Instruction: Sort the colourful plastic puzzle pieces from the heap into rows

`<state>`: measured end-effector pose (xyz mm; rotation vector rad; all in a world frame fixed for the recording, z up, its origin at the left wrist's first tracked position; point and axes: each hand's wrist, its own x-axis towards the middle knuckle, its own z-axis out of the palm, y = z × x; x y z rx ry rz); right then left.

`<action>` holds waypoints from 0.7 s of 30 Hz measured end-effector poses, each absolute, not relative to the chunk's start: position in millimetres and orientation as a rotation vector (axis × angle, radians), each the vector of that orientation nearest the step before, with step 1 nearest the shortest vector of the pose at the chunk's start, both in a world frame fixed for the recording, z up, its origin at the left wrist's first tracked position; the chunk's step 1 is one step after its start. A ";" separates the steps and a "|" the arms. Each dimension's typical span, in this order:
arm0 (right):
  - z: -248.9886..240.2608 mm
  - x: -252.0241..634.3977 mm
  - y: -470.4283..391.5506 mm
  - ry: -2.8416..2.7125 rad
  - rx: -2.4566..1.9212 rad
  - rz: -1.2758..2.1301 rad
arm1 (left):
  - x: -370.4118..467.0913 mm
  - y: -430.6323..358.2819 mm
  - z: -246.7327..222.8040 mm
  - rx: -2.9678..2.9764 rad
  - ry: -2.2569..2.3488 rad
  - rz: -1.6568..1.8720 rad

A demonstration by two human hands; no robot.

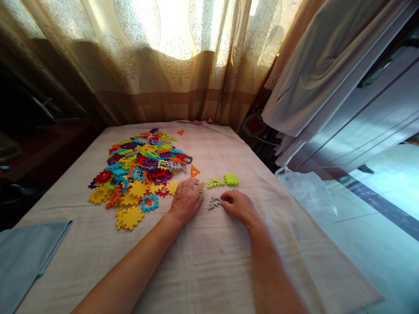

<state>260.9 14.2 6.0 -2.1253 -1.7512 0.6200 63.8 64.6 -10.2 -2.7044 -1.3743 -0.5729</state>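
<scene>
My right hand (240, 207) pinches the right end of a grey interlocking plastic piece (215, 202) with a curved cut-out, low over the cloth. My left hand (187, 199) rests palm down beside the pile, its fingers stretched forward. A lime-green piece (200, 188) shows at its fingertips, mostly hidden by them. Just beyond the two hands lie a lime-green triangular piece (215, 183) and a lime-green square piece (231, 179), close together but apart. An orange triangular piece (194, 171) sits a little farther back.
A large heap of multicoloured interlocking pieces (150, 152) covers the left back of the cloth-covered table (209, 270). Yellow gear-edged pieces (129, 218) lie at its near side. A folded blue cloth (29, 253) is at the left edge. Curtains (180, 78) hang behind; a plastic bag (304, 192) stands right.
</scene>
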 end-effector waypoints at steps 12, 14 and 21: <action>3.4 261.7 14.7 -1.737 -2.120 0.615 | 64.4 76.2 0.0 -2.636 -1.595 -0.349; 3.5 261.9 14.7 -1.730 -2.119 0.621 | 67.1 76.6 -0.1 -2.632 -1.609 -0.350; 5.8 261.6 14.3 -1.735 -2.129 0.632 | 60.3 85.0 -5.6 -2.617 -1.573 -0.515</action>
